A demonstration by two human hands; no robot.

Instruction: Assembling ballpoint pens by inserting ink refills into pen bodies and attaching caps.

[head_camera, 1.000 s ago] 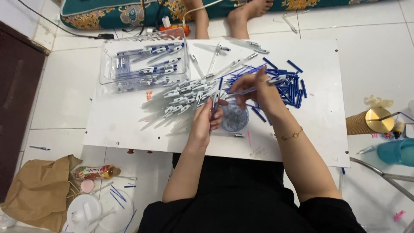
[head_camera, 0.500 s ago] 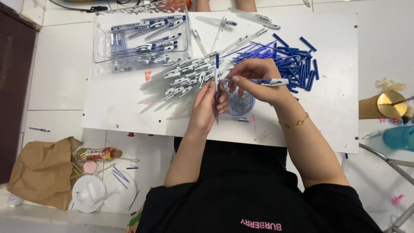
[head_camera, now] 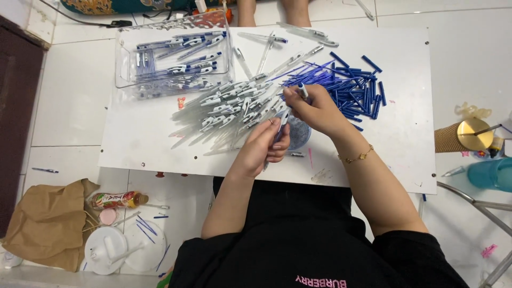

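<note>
Left hand: the left hand [head_camera: 264,145] is sitting near the middle of the bench, its grip curling shut around a clear pen barrel [head_camera: 281,124].
Right hand: the right hand [head_camera: 314,109] is sitting just at 1 o'clock from the left one, its grip pinching shut on a pen piece with a blue tip [head_camera: 302,89].
Pen pile: a heap of clear pens with blue clips [head_camera: 229,109] is lying at 10 o'clock from the hands, touching them.
Blue sticks: a pile of blue refills [head_camera: 357,90] is lying at 2 o'clock from the right hand.
Box: a clear plastic tray [head_camera: 121,80] holding pens is sitting at the 11 o'clock corner of the bench [head_camera: 405,154].
Small dish: a round clear dish [head_camera: 300,133] is sitting under the hands.
Floor packages: a brown paper bag [head_camera: 45,224] is lying at 8 o'clock, with a small bottle with a colourful label [head_camera: 114,200] and white round lids [head_camera: 125,248] beside it.
Right side: a gold round lid [head_camera: 474,134] and a teal cup [head_camera: 490,173] are sitting at 3 o'clock, off the bench.
</note>
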